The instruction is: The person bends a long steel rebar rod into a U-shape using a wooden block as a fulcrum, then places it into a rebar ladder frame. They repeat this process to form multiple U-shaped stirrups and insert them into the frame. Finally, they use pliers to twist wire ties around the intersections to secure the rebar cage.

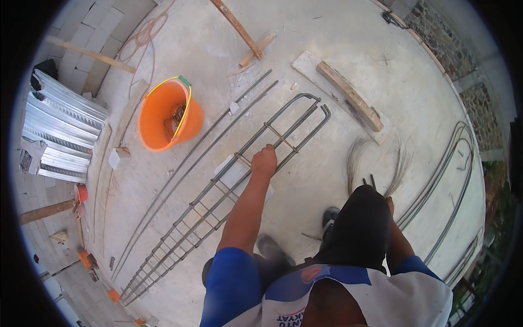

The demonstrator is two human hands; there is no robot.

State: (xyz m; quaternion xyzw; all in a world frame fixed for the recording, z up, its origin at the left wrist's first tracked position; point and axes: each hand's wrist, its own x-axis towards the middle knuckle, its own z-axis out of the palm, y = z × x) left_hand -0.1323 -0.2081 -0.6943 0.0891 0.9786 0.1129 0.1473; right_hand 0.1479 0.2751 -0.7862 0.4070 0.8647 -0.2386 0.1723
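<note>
A long rebar cage (203,210), made of steel bars tied with square stirrups, lies slanting across the floor, its hooked ends at the far right. My left hand (265,162) is closed on it near that far end, beside a stirrup. My right hand (390,207) is down beside my dark-trousered knee, which hides most of its fingers; whether it holds anything cannot be seen. Thin tie wire (401,168) fans out just beyond that hand, and another bunch of tie wire (357,163) lies left of the knee. Two short dark bar ends (369,180) poke out past the knee.
An orange bucket (150,122) with coiled wire inside stands left of two loose rebars (201,144). A timber block (350,95) rests on a board at the far right. Bent rebars (436,180) lie right. Corrugated metal sheets (65,128) are at the left wall.
</note>
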